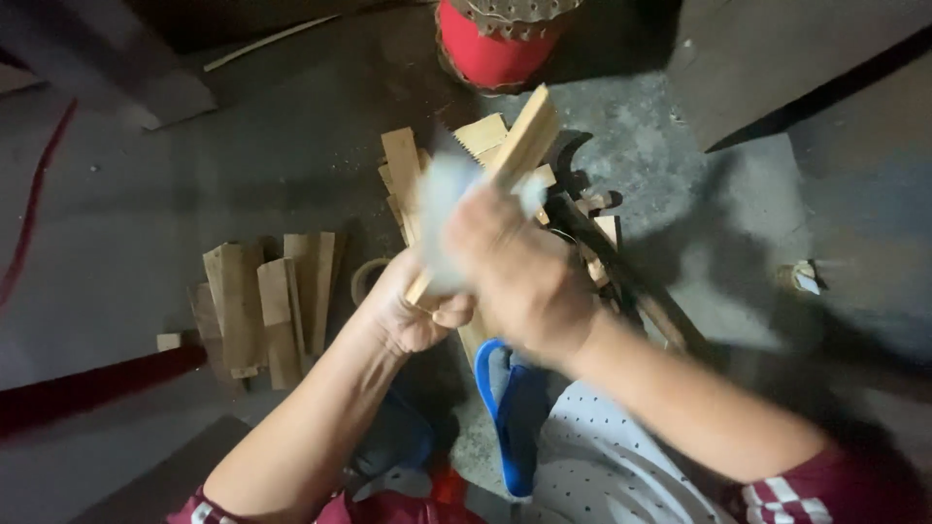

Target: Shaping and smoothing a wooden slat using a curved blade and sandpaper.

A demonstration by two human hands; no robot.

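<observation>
My left hand (413,311) grips the lower end of a long wooden strip (524,136) that points up and away from me. My right hand (515,272) is closed on a pale, blurred piece of sandpaper (442,209) pressed against the strip's middle. Motion blur hides the paper's exact shape. Just behind the strip lies a pile of similar wooden pieces (403,170) on the grey floor.
A second stack of wooden strips (267,306) lies to the left. A red round container (495,44) stands at the top. A blue flip-flop (510,417) sits below my hands. A dark curved blade tool (621,281) lies to the right, and a red cable (34,209) runs at far left.
</observation>
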